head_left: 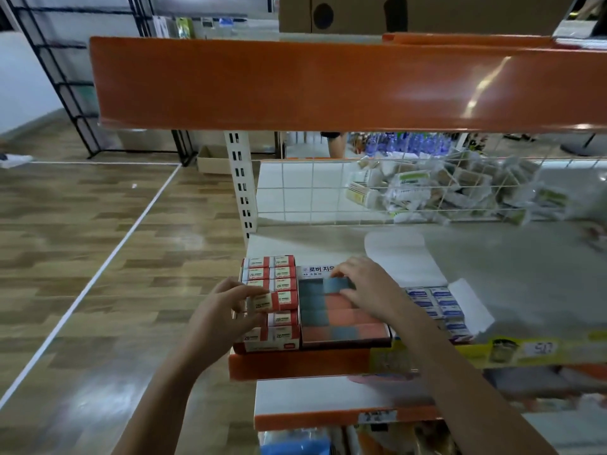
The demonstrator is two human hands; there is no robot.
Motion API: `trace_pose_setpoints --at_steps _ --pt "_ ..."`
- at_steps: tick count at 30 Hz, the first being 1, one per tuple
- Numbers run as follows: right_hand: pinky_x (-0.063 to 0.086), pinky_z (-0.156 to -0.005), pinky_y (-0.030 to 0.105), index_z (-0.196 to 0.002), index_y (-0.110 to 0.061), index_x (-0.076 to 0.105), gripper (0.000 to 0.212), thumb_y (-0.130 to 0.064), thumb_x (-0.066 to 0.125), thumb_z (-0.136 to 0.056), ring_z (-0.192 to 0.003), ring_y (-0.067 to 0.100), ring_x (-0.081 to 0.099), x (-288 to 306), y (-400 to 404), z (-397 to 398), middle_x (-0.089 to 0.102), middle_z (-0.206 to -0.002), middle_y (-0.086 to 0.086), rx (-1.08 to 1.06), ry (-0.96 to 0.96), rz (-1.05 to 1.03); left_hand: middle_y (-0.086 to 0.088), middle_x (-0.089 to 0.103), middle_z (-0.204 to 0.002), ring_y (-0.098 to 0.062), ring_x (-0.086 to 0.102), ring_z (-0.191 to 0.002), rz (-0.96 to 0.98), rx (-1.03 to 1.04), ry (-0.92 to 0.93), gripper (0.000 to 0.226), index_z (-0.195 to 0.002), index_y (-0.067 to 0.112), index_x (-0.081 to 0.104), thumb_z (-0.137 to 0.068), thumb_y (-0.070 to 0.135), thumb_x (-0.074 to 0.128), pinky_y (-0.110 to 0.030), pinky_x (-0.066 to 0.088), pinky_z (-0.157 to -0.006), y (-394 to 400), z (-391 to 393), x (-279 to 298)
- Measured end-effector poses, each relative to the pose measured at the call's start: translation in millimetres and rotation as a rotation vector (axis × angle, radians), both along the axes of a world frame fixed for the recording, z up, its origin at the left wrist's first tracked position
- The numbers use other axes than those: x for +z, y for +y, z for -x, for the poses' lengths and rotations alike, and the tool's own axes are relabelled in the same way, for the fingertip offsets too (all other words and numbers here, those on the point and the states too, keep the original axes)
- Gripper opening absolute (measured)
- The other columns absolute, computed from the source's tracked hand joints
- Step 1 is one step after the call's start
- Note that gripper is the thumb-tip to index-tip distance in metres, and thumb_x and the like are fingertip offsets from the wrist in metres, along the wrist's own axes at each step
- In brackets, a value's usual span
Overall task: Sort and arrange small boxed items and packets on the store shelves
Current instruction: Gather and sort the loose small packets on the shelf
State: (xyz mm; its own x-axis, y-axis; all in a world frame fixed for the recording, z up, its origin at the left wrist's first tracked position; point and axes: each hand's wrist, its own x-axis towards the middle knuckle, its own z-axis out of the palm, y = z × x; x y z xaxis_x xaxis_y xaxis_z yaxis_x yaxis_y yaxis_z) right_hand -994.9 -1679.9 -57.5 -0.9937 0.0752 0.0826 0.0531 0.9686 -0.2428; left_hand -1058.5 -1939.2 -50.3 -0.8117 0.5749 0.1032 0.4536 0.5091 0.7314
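Left hand (226,315) pinching one small red-and-cream box (272,302) between thumb and fingertips, just above the red-box tray (271,343) at the front left corner of the shelf (295,362). Box tilted a little, hovering over a gap in the left column of the tray; other small boxes packed upright in two columns around it. Right hand (364,290) laid on the neighbouring eraser tray (345,326), fingers fairly straight and slightly spread, pressing on the grey and orange blocks near the tray's back edge; not curled round anything as far as visible. Blue-and-white boxes (437,307) further right along the front edge, partly hidden by the right forearm. Wire basket (443,188) of wrapped packets along the back of the shelf, well apart from both hands. Held box likely very light, stiff thin card, corners easy to crush if squeezed hard; smooth printed faces probably a bit slippery. Best hold likely across the two long sides near the middle, as now, so the short end goes down first into the gap. Tight fit with neighbours likely, so a gentle push from the top rather than force. Motion blur on the front edge label, print unreadable.
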Motion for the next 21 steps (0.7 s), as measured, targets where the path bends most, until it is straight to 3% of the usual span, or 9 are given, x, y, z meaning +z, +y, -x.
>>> trace_pose_setpoints --at_steps 6,11,16,21 --pt "0.032 -0.100 0.028 -0.123 -0.025 0.056 0.031 -0.026 0.054 -0.092 -0.119 0.014 0.041 -2 -7 -1 0.053 -0.123 -0.006 -0.054 0.020 -0.096 0.025 0.047 -0.099 -0.002 0.050 -0.082 0.091 0.044 0.099 0.029 -0.094 0.036 0.057 -0.076 0.023 0.075 -0.011 0.033 -0.060 -11 -1 0" --pt "0.032 -0.099 0.027 -0.123 -0.026 0.055 0.031 -0.024 0.051 -0.093 -0.117 0.014 0.041 -3 -14 -1 0.052 -0.123 -0.007 -0.074 0.046 -0.074 0.013 0.055 -0.106 -0.006 0.048 -0.082 0.168 0.118 0.175 0.026 -0.098 0.030 0.061 -0.077 0.024 0.075 -0.015 0.033 -0.061 -13 9 -8" --pt "0.034 -0.096 0.023 -0.117 -0.025 0.060 0.027 -0.018 0.052 -0.092 -0.109 0.011 0.046 -5 -24 -2 0.058 -0.116 -0.008 -0.110 0.136 0.031 0.004 0.060 -0.113 -0.020 0.051 -0.102 0.196 0.158 0.257 0.025 -0.100 0.025 0.065 -0.077 0.027 0.075 -0.029 0.041 -0.075 -9 13 -18" --pt "0.034 -0.094 0.023 -0.113 -0.026 0.061 0.023 -0.021 0.052 -0.092 -0.110 0.010 0.046 -5 -34 -2 0.059 -0.114 -0.010 -0.094 0.130 0.051 0.003 0.055 -0.118 -0.018 0.044 -0.114 0.281 0.145 0.323 0.023 -0.102 0.027 0.066 -0.080 0.032 0.071 -0.025 0.037 -0.075 -3 15 -18"
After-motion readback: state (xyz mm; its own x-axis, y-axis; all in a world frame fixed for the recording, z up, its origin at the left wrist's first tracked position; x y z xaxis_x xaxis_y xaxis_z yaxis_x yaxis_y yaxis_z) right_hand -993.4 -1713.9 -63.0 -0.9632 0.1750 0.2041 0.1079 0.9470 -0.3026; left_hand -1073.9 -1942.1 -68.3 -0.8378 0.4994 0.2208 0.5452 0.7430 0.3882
